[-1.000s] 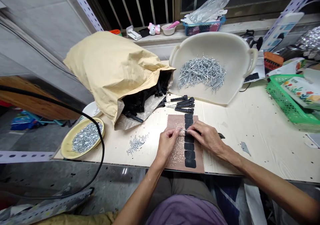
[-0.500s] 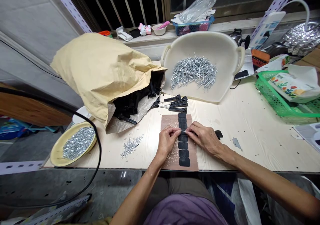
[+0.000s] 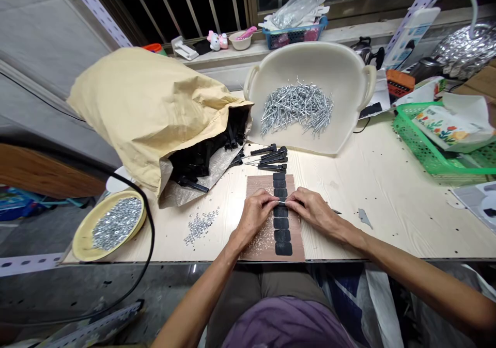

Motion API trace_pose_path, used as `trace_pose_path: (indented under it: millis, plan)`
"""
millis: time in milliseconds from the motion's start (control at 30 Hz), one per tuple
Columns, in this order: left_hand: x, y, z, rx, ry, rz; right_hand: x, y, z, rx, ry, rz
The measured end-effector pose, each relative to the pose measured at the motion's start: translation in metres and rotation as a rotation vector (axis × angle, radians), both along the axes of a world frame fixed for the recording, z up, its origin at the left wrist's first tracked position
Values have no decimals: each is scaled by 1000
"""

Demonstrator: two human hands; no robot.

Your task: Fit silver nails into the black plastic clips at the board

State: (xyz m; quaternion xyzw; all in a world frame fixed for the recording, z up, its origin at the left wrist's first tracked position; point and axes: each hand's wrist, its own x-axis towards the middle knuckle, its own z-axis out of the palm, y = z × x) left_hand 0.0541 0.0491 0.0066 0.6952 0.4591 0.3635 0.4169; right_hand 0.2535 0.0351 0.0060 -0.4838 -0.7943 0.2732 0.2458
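Observation:
My left hand and my right hand are both closed in a pinch, one at each end of a thin silvery rod. The rod lies crosswise just over a column of black rounded pads on a brown board. Most of the rod is covered by my fingertips. Pale crumbs are scattered on the board beside my left hand. Beyond the board lie several black plastic pieces with thin metal rods.
A paper sack spills black parts at the left. Behind stands a white tray of metal pins. A yellow bowl holds small metal pieces, with more loose on the table. At the right is a green basket; a black cable hangs left.
The whole view has shifted slightly. My hands keep their pinch on the rod over the black pads. The dark piece behind my right hand is now mostly covered.

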Motion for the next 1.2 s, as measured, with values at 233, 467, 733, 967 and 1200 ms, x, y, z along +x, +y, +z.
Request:
trace_pose_path:
  millis: [233,467,733,967,1200]
  plan:
    - [2,1,-7,20,98,-70,12,5,-11,33,-21,17]
    - [-8,1,2,109,219,-33,18,17,-16,136,-139,53]
    - [-6,-16,-11,125,258,232,10,2,-12,360,-255,352]
    - [-2,-20,-15,160,273,366,8,7,-10,374,-251,327]
    - [-2,-20,-15,132,259,388,5,14,0,289,-212,142]
